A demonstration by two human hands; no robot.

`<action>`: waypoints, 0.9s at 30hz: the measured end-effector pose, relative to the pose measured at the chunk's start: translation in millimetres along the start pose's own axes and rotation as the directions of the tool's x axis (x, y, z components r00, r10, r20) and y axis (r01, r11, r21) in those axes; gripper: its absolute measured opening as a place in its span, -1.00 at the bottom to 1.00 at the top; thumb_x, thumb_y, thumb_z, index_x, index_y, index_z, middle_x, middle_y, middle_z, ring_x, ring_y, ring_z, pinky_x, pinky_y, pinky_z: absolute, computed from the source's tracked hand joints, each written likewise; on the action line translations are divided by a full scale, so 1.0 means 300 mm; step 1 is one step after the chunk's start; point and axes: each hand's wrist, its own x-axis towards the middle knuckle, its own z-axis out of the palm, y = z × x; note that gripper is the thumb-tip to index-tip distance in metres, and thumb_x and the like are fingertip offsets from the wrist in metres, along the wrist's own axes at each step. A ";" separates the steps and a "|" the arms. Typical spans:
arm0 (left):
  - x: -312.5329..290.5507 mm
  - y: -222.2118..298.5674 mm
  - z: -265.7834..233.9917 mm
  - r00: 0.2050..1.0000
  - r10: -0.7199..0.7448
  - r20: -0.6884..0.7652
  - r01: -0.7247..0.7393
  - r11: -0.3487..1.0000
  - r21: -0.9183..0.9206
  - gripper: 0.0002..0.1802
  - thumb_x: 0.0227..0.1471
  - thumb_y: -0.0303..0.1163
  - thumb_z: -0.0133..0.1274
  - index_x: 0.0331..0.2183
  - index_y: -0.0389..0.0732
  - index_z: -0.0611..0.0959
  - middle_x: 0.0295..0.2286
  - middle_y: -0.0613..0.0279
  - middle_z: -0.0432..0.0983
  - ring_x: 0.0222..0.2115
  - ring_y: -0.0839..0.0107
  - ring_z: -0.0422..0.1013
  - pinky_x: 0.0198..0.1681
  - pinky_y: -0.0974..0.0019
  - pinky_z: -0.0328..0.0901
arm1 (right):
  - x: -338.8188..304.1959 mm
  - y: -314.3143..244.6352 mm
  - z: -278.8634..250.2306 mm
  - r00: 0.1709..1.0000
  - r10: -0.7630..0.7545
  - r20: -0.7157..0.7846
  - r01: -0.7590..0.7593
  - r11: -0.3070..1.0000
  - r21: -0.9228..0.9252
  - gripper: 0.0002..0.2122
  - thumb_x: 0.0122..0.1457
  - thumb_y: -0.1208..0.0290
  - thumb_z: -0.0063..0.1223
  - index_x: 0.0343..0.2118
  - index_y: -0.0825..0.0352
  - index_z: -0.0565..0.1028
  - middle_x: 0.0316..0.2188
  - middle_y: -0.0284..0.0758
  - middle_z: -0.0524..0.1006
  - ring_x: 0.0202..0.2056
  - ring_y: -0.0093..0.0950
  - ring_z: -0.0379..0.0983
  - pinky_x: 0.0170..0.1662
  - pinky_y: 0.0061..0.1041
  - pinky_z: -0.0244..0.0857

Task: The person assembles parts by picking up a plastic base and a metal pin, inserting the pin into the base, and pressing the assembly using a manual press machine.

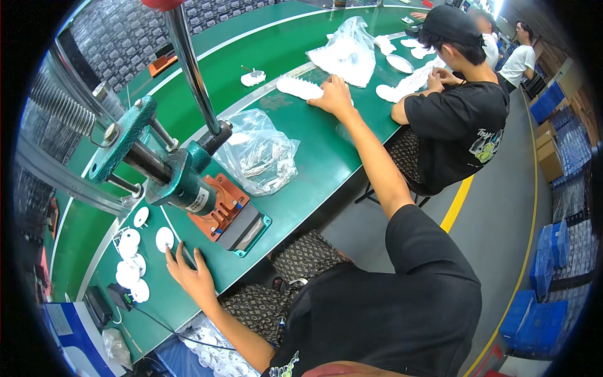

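Observation:
My left hand [193, 276] rests low over the green table with its fingers spread. Its fingertips reach the lower edge of a round white disc [164, 239], and nothing is gripped. Farther off, my right arm stretches out over the table. My right hand [336, 97] is curled round the near right end of a long row of white pieces [298, 88] lying on the table; its palm side is hidden. Several more white discs [128, 274] lie left of my left hand, some overlapping. Between my hands stands a green lever press [188, 182] with an orange fixture [220, 204].
A clear plastic bag of small metal parts [264, 160] lies behind the press. A bag of white parts [348, 53] stands farther back beside a green conveyor [245, 41]. A co-worker [461, 100] sits at the right, handling white pieces. A black cable [182, 336] crosses the near left corner.

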 end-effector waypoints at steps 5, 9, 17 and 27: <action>-0.002 -0.006 -0.003 1.000 -0.007 -0.009 0.007 1.000 -0.001 -0.56 0.12 -0.24 0.07 0.02 -0.18 0.53 0.22 0.01 0.15 0.20 -0.08 0.08 0.30 -0.07 -0.11 | -0.069 0.059 -0.040 0.943 0.087 -0.322 -0.037 0.986 0.160 -0.31 -0.22 -0.06 0.39 -0.12 0.44 0.54 -0.08 -0.07 0.43 0.00 -0.13 0.31 0.03 -0.19 0.21; 0.013 0.008 0.002 1.000 0.007 0.007 -0.007 1.000 -0.003 -0.57 0.12 -0.25 0.07 0.02 -0.17 0.53 0.22 0.03 0.15 0.20 -0.08 0.08 0.29 -0.06 -0.10 | -0.143 0.101 -0.085 0.947 0.268 -0.180 -0.263 0.963 0.051 -0.31 -0.15 -0.15 0.31 -0.14 0.45 0.54 -0.09 -0.06 0.44 -0.01 -0.12 0.33 0.02 -0.19 0.23; 0.007 0.005 -0.003 1.000 -0.009 -0.006 0.009 0.999 -0.031 -0.57 0.13 -0.25 0.06 0.02 -0.17 0.54 0.22 0.03 0.15 0.19 -0.05 0.10 0.25 -0.03 -0.02 | -0.120 0.187 0.029 0.968 0.247 -0.035 -0.242 0.964 0.113 -0.35 -0.21 -0.03 0.39 -0.13 0.40 0.56 -0.13 -0.02 0.45 -0.05 -0.07 0.34 0.01 -0.18 0.27; -0.008 0.007 -0.007 1.000 -0.015 -0.022 0.015 1.000 -0.005 -0.56 0.12 -0.25 0.07 0.02 -0.21 0.53 0.21 -0.01 0.16 0.21 -0.05 0.08 0.25 0.00 -0.02 | -0.017 0.118 0.067 0.999 -0.033 -0.004 0.030 0.814 0.580 -0.24 -0.23 0.28 0.42 0.12 0.40 0.37 -0.04 -0.08 0.54 -0.02 -0.23 0.49 0.05 -0.36 0.34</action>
